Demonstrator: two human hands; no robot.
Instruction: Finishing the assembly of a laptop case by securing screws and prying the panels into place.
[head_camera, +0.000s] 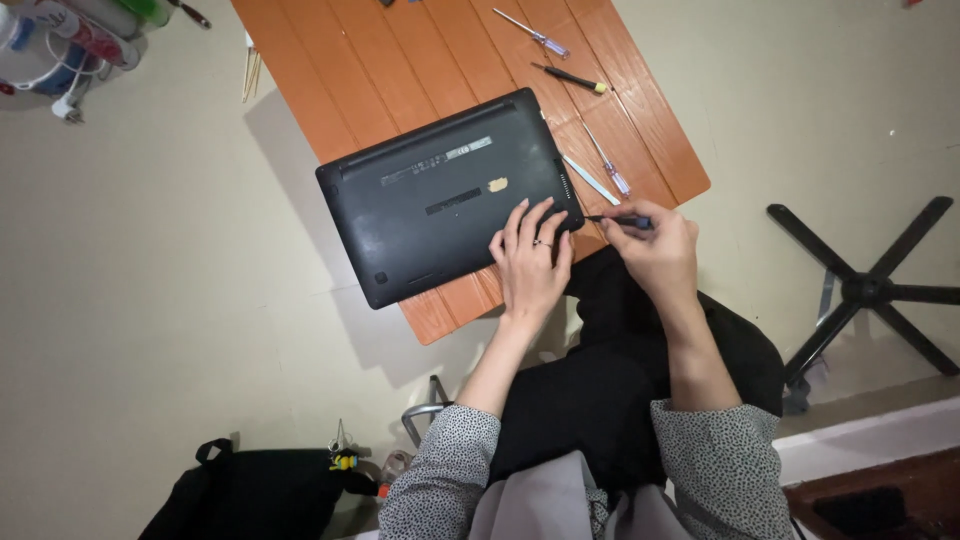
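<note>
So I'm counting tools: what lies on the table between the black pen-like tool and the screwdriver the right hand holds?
In the head view, a clear-handled screwdriver and a flat pale strip lie between the black tool and the right hand's screwdriver.

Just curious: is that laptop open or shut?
Shut. The laptop lies flat, underside up, on the orange table; no screen or keys show.
</note>
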